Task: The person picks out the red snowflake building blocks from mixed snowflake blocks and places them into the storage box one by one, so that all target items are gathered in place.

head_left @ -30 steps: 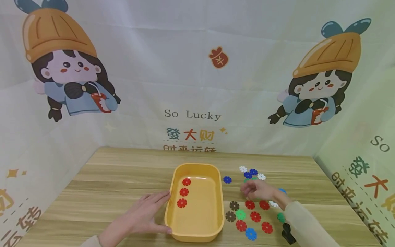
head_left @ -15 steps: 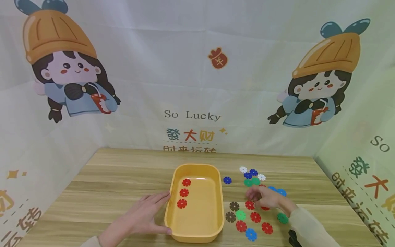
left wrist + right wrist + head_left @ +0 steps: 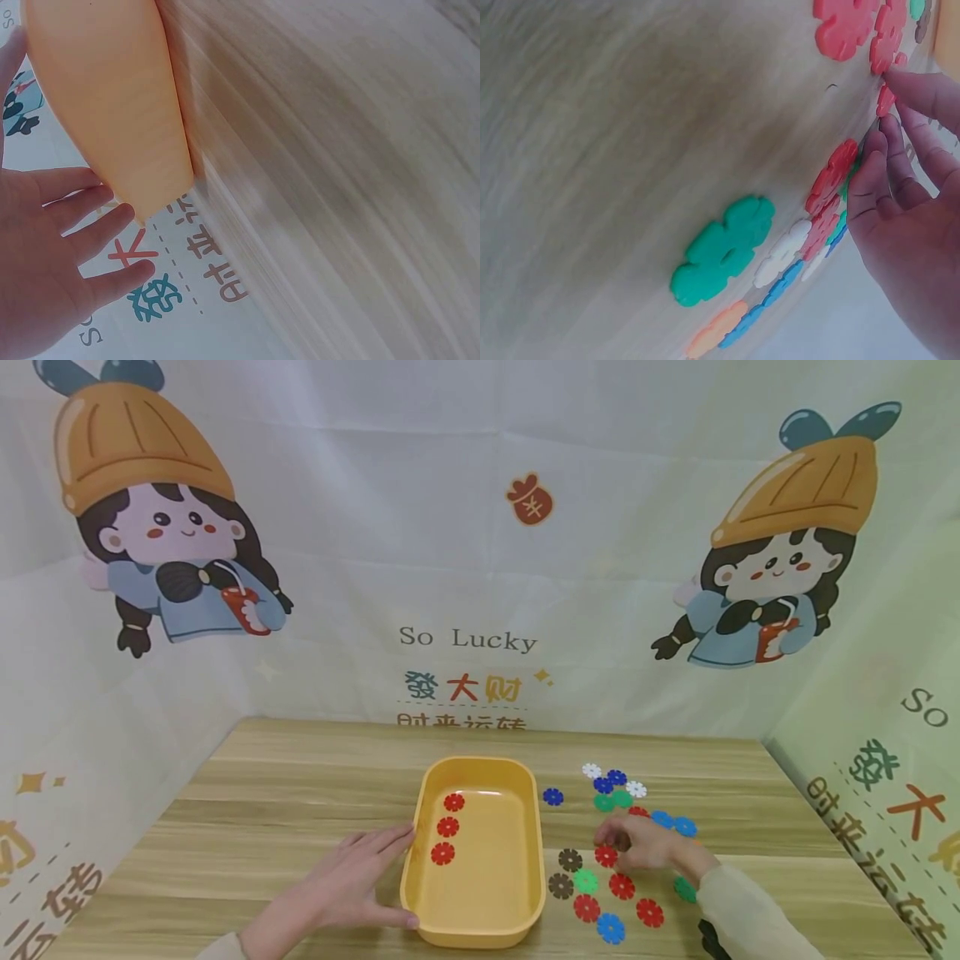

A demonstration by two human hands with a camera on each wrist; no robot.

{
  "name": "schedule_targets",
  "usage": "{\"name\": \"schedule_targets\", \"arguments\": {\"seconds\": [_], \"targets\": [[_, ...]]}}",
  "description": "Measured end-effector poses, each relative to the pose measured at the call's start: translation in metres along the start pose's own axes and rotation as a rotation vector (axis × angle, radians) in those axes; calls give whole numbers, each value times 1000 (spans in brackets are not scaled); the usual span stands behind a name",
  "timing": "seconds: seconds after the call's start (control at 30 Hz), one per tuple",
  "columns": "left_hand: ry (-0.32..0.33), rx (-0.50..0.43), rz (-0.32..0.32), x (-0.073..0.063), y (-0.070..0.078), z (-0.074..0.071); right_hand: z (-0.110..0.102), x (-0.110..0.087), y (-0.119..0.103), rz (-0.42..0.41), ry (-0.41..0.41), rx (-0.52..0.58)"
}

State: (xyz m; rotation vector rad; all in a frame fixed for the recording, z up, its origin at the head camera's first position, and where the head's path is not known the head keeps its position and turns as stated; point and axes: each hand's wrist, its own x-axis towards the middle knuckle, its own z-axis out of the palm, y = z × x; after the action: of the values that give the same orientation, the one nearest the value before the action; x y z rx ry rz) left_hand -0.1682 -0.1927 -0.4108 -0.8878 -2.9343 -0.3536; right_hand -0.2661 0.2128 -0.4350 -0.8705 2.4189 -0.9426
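My right hand is low over the scattered plastic discs at the right. Between its thumb and fingertips it pinches a red snowflake disc, seen at the edge of the hand as the red disc in the head view. My left hand lies along the left side of a yellow tray, fingers straight against the wall and thumb at the near corner. In the left wrist view its fingers are spread by the tray's outer side. Inside the tray, three red snowflake discs form a column.
Brown discs, a light green disc and a blue disc lie nearer me. Behind the right hand are white, dark blue and green discs. A black object shows beside the right sleeve. A printed cloth hangs behind the table.
The right hand has come nearer to me and slightly right, down to a red disc, and its fingers have closed on it. The left hand and tray have stayed put.
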Motion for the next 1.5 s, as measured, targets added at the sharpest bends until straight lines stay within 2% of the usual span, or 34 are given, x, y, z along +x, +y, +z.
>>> {"name": "schedule_targets", "arguments": {"seconds": [0.63,0.83,1.03,1.23,1.33,1.5], "targets": [[-2,-5,-4,-1,0,-1,1,3,-5,-3,9,-90],[0,0,-2,-1,1,-1,3,2,-7,-12,-6,-45],[1,0,-3,-1,1,0,3,0,-11,-8,-10,-56],[0,0,-6,-1,0,0,1,1,-7,-42,1,-49],[3,6,-3,-1,0,0,-1,2,-5,-48,19,-6],[2,11,1,-1,0,0,-3,3,-3,0,48,87]]}}
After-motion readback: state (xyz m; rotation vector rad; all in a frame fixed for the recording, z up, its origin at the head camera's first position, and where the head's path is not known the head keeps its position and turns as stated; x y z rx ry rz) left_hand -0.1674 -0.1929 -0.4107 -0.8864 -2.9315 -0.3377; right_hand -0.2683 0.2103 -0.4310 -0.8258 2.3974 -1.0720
